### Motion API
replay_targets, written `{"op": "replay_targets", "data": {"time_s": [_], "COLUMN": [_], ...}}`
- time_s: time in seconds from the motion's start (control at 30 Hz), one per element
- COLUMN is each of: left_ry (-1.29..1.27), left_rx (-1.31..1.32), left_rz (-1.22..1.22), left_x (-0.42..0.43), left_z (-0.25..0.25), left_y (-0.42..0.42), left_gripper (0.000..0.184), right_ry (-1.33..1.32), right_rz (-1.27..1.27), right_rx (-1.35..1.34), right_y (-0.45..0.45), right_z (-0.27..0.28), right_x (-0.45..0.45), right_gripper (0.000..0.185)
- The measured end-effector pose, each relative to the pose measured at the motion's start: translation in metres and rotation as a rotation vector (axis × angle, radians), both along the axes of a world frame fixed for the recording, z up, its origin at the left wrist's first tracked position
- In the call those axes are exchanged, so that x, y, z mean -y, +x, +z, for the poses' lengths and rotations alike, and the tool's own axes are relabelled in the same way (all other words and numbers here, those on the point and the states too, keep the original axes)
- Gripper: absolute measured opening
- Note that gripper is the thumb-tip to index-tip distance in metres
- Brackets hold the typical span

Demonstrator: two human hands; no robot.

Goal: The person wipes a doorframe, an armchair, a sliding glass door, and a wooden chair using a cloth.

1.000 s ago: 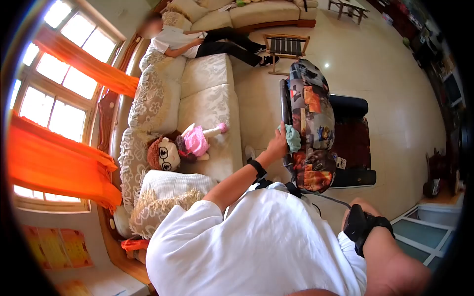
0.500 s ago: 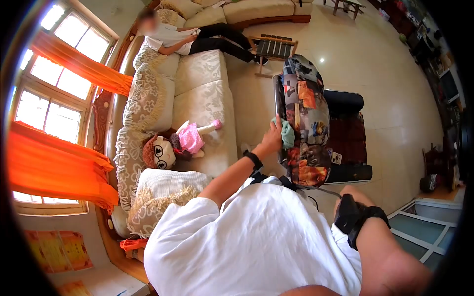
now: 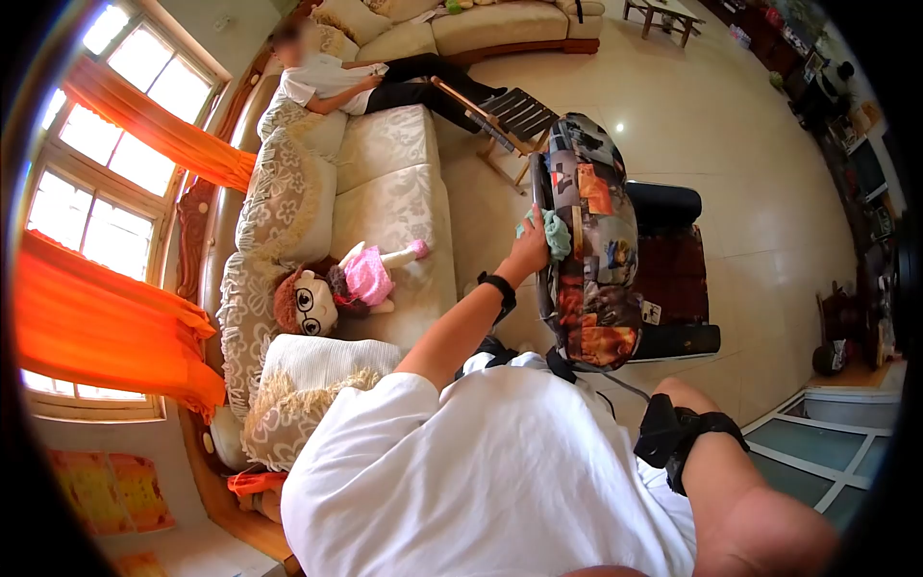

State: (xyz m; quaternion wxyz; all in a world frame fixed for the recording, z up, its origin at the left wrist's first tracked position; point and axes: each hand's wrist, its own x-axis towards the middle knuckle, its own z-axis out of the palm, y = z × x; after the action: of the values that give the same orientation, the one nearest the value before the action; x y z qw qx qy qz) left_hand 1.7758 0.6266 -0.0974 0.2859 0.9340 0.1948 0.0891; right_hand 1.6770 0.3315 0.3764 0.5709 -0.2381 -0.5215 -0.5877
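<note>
My left hand (image 3: 528, 252) is closed around a pale green cloth (image 3: 556, 235). It presses the cloth against the dark back edge of an armchair (image 3: 608, 260), whose backrest has a colourful patchwork print. A black band circles my left wrist. My right arm is bent at my side, with a black strapped device (image 3: 665, 431) around its wrist. My right hand (image 3: 687, 392) shows only in part beyond that device, near the armchair's near armrest; its fingers are hidden. A cable (image 3: 625, 385) runs from my waist toward it.
A long cream sofa (image 3: 389, 207) lies to the left, bearing a doll (image 3: 365, 279) and cushions (image 3: 332, 356). A seated person (image 3: 332, 82) is at its far end, beside a slatted folding chair (image 3: 519, 117). A low table (image 3: 663, 17) stands far back; orange curtains (image 3: 106, 317) hang left.
My left hand and the cloth have shifted slightly up along the armchair's back edge. The slatted folding chair has turned and moved nearer the armchair. My right arm has barely moved.
</note>
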Motion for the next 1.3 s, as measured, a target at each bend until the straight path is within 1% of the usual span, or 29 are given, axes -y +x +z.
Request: {"op": "replay_targets", "data": {"time_s": [0.03,0.1,0.17,0.2,0.23,0.3,0.33,0.4,0.43,0.5,0.53,0.57,0.6,0.63,0.7,0.77,0.8,0.87,0.9,0.93,0.97,1.0,1.03,1.1,1.17,1.2,1.23,1.27,1.3], "left_ry": [-0.009,0.016,-0.045,-0.086,-0.084,-0.093,-0.076,-0.098,-0.116,-0.096,-0.072,-0.071,-0.073,-0.075,-0.117,-0.154,-0.158,-0.168,-0.171,-0.169,-0.166,-0.108,-0.057,-0.034,-0.007,-0.045,-0.081,-0.107,-0.109], "left_rx": [0.003,-0.015,0.034,0.003,0.005,-0.102,-0.061,-0.062,-0.066,-0.090,-0.111,-0.115,-0.131,-0.143,-0.113,-0.087,-0.079,-0.072,0.024,0.121,0.121,0.183,0.243,0.235,0.223,0.227,0.231,0.174,0.173], "left_rz": [-0.001,-0.016,-0.048,-0.048,-0.043,-0.053,-0.073,-0.083,-0.090,-0.132,-0.170,-0.160,-0.207,-0.260,-0.286,-0.312,-0.273,-0.228,-0.133,-0.037,-0.039,-0.040,-0.041,-0.069,-0.089,-0.110,-0.126,-0.163,-0.160], "left_x": [0.002,0.010,0.020,0.027,0.031,0.041,0.042,0.047,0.049,0.051,0.050,0.048,0.048,0.049,0.046,0.040,0.039,0.037,0.035,0.030,0.022,0.014,0.011,0.001,0.001,0.002,0.002,0.004,0.009], "left_z": [0.000,-0.001,-0.003,0.008,0.015,0.020,0.016,0.018,0.021,0.019,0.019,0.019,0.019,0.019,0.024,0.029,0.035,0.042,0.044,0.044,0.045,0.040,0.030,0.010,0.000,-0.002,-0.006,-0.010,-0.006], "left_y": [-0.006,-0.021,-0.035,-0.043,-0.047,-0.060,-0.064,-0.071,-0.076,-0.084,-0.087,-0.090,-0.096,-0.098,-0.105,-0.098,-0.094,-0.084,-0.074,-0.061,-0.047,-0.035,-0.029,-0.013,-0.011,-0.016,-0.022,-0.029,-0.038], "left_gripper": [0.098,0.100,0.101,0.101,0.101,0.100,0.098,0.098,0.097,0.097,0.097,0.097,0.097,0.097,0.099,0.102,0.102,0.102,0.099,0.096,0.096,0.096,0.097,0.098,0.098,0.099,0.100,0.104,0.104], "right_ry": [-0.182,-0.357,-0.275,-0.248,-0.271,-0.300,-0.316,-0.339,-0.436,-0.528,-0.401,-0.340,-0.276,-0.366,-0.455,-0.380,-0.356,-0.512,-0.565,-0.504,-0.474,-0.444,-0.319,-0.193,-0.324,-0.366,-0.268,-0.220,-0.172], "right_rz": [-0.010,-0.015,0.057,0.083,0.155,0.236,0.238,0.234,0.274,0.315,0.185,0.128,0.070,0.137,0.190,0.191,0.195,0.248,0.260,0.277,0.289,0.301,0.267,0.216,0.350,0.396,0.157,0.038,-0.080], "right_rx": [0.057,0.105,0.058,0.043,-0.001,-0.052,-0.017,0.013,-0.061,-0.136,-0.090,-0.069,-0.053,-0.023,0.025,0.031,0.029,-0.054,-0.083,-0.070,-0.068,-0.066,-0.039,0.003,-0.002,-0.006,-0.104,-0.152,-0.202], "right_y": [0.003,0.003,0.002,0.002,0.001,0.001,0.003,0.003,0.000,0.000,0.007,0.010,0.013,0.014,0.018,0.017,0.016,0.013,0.012,0.013,0.013,0.013,0.012,0.010,0.013,0.013,0.012,0.013,0.015], "right_z": [0.007,0.005,0.001,0.000,-0.002,-0.002,-0.002,0.003,0.005,0.006,0.006,0.006,0.006,0.010,0.009,0.006,0.006,0.008,0.008,0.005,0.002,0.000,0.000,0.000,0.000,0.001,0.002,-0.005,-0.012], "right_x": [0.022,0.040,0.034,0.031,0.029,0.030,0.035,0.035,0.033,0.016,-0.011,-0.011,-0.011,0.012,0.029,0.026,0.026,0.039,0.041,0.036,0.030,0.023,0.014,0.014,0.018,0.013,-0.013,-0.018,-0.023], "right_gripper": [0.019,0.018,0.016,0.015,0.013,0.012,0.012,0.011,0.011,0.011,0.011,0.010,0.010,0.010,0.009,0.009,0.008,0.009,0.009,0.009,0.009,0.009,0.009,0.010,0.011,0.011,0.015,0.017,0.019]}}
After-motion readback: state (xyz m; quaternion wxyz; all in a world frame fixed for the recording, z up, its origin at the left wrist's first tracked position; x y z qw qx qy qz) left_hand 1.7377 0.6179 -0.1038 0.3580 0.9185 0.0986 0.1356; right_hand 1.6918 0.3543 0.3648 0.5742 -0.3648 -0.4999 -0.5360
